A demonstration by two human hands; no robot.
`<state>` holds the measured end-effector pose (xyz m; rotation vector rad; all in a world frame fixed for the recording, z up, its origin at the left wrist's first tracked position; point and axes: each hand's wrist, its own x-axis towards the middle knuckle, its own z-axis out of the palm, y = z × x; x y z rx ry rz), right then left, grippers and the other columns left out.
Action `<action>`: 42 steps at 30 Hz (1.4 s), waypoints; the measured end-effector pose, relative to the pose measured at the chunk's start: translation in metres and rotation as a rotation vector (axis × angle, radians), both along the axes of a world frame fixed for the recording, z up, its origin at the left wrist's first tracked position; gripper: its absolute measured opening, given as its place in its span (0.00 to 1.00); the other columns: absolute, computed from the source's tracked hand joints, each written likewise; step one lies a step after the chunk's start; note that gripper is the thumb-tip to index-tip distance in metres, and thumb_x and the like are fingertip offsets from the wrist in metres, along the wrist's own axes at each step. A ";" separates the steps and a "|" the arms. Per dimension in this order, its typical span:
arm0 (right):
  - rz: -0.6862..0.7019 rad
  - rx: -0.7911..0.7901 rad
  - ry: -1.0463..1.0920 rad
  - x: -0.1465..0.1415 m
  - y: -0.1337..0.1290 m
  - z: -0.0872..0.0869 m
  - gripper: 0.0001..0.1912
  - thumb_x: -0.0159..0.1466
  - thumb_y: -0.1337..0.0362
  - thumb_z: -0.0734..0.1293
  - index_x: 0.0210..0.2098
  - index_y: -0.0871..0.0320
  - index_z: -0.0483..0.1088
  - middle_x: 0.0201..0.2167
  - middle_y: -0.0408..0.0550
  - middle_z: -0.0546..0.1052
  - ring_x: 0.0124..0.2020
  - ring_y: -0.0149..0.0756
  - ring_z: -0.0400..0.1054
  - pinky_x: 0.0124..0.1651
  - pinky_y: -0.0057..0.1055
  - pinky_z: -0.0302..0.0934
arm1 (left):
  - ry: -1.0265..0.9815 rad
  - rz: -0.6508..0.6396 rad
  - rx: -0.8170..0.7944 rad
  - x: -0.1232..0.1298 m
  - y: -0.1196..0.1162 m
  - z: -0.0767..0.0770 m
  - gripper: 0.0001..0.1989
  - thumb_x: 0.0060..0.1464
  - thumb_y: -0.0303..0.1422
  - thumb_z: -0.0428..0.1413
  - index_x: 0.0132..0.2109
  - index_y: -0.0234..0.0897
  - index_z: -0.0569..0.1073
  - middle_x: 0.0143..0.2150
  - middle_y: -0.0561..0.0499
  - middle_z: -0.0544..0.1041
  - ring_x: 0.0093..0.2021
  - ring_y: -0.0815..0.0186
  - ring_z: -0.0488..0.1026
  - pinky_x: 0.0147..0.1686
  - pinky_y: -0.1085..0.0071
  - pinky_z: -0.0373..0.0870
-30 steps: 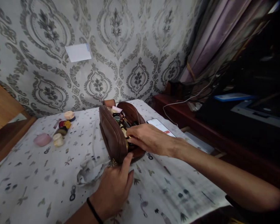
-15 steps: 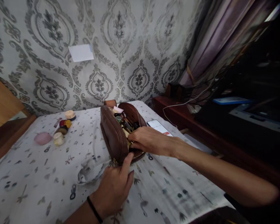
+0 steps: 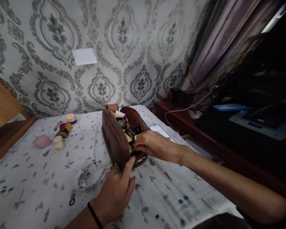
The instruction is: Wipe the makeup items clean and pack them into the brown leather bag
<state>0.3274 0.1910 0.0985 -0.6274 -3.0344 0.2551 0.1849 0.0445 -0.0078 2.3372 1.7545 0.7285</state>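
A brown leather toiletry bag [image 3: 114, 137] stands unzipped on the patterned sheet, packed with small bottles and jars [image 3: 127, 127]. My right hand [image 3: 156, 144] dips into its near end. Thumb and fingers there are bent close together; a small whitish bit shows at the fingertips, too little to name. My left hand [image 3: 114, 192], with a black band at the wrist, lies just before the bag. Its index finger stretches to the rim by the zip, and the thumb stands apart. The other left fingers are mostly hidden. A crumpled pale cloth [image 3: 90, 176] lies left of this hand.
At the left are a pink rounded item [image 3: 42, 142], a cream jar [image 3: 59, 142], a peach-lidded jar [image 3: 71, 118] and a red-and-yellow item [image 3: 66, 127]. A phone [image 3: 162, 132] lies behind my right wrist. A white cable [image 3: 178, 110] runs over the dark red furniture [image 3: 166, 108].
My right hand has shifted slightly right within the bag's opening, and a whitish bit now shows at its fingertips. The left hand stays at the rim. The view has tilted slightly.
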 end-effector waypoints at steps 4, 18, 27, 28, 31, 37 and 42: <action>0.018 0.021 0.038 0.005 -0.001 0.001 0.12 0.66 0.70 0.63 0.30 0.58 0.77 0.29 0.46 0.78 0.31 0.31 0.70 0.32 0.26 0.53 | -0.043 0.003 -0.001 -0.001 -0.001 0.001 0.28 0.63 0.29 0.44 0.68 0.33 0.48 0.32 0.50 0.81 0.26 0.62 0.78 0.26 0.68 0.70; -0.124 -0.015 0.620 0.013 -0.035 -0.021 0.15 0.69 0.64 0.58 0.35 0.58 0.75 0.29 0.48 0.79 0.30 0.33 0.73 0.34 0.26 0.64 | -0.231 -0.015 -0.110 -0.018 -0.011 0.018 0.21 0.61 0.28 0.47 0.61 0.39 0.60 0.49 0.47 0.77 0.48 0.61 0.75 0.49 0.64 0.72; 0.065 -0.306 0.651 -0.026 -0.080 -0.075 0.14 0.69 0.65 0.58 0.37 0.57 0.76 0.32 0.48 0.80 0.32 0.34 0.75 0.35 0.25 0.66 | -0.121 0.113 -0.019 -0.070 -0.027 0.022 0.12 0.61 0.27 0.46 0.44 0.38 0.74 0.41 0.48 0.80 0.42 0.62 0.77 0.43 0.70 0.70; 0.065 -0.335 0.606 -0.035 -0.085 -0.081 0.15 0.69 0.65 0.58 0.35 0.57 0.76 0.30 0.47 0.80 0.31 0.34 0.75 0.34 0.25 0.65 | -0.126 0.151 -0.013 -0.079 -0.029 0.023 0.12 0.61 0.27 0.46 0.44 0.38 0.74 0.41 0.48 0.80 0.42 0.63 0.77 0.42 0.70 0.70; 0.046 -0.376 0.503 -0.066 -0.096 -0.093 0.15 0.66 0.68 0.59 0.29 0.59 0.75 0.26 0.47 0.78 0.28 0.34 0.72 0.32 0.26 0.61 | -0.129 0.282 -0.021 -0.110 -0.031 0.025 0.12 0.59 0.27 0.47 0.42 0.38 0.74 0.36 0.49 0.80 0.37 0.64 0.77 0.39 0.70 0.69; -0.049 -0.547 0.516 -0.130 -0.106 -0.102 0.12 0.62 0.68 0.62 0.28 0.60 0.77 0.21 0.43 0.75 0.24 0.31 0.66 0.28 0.25 0.52 | -0.292 0.474 0.030 -0.181 -0.023 0.012 0.12 0.60 0.34 0.46 0.42 0.37 0.73 0.31 0.50 0.78 0.32 0.65 0.76 0.33 0.72 0.69; -0.087 -0.585 0.531 -0.156 -0.107 -0.123 0.12 0.61 0.71 0.62 0.28 0.61 0.77 0.22 0.44 0.75 0.25 0.30 0.65 0.30 0.24 0.52 | -0.180 0.692 0.066 -0.242 -0.011 0.007 0.14 0.59 0.36 0.46 0.42 0.36 0.74 0.34 0.50 0.79 0.36 0.63 0.76 0.38 0.71 0.70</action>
